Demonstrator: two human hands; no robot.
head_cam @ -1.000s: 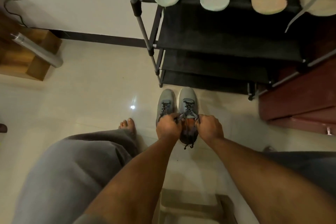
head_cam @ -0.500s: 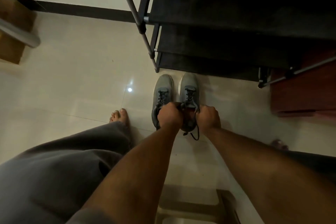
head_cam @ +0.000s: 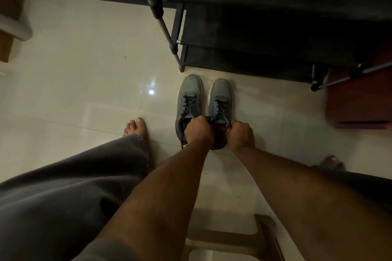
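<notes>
Fingers [head_cam: 200, 121] curled tight on both sides: left hand [head_cam: 198, 131] and right hand [head_cam: 240, 134] grip the grey shoe [head_cam: 220, 99] at its collar. It sits on the floor [head_cam: 84, 70] touching its mate [head_cam: 188, 99], before the rack [head_cam: 254, 27]. We judge it early: opening spread, foot [head_cam: 135, 129] bare, lacing left.

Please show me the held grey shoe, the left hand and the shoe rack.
held grey shoe [head_cam: 220, 90]: head view, toe cap.
left hand [head_cam: 198, 131]: head view, back of hand.
shoe rack [head_cam: 254, 29]: head view, fabric shelf.
</notes>
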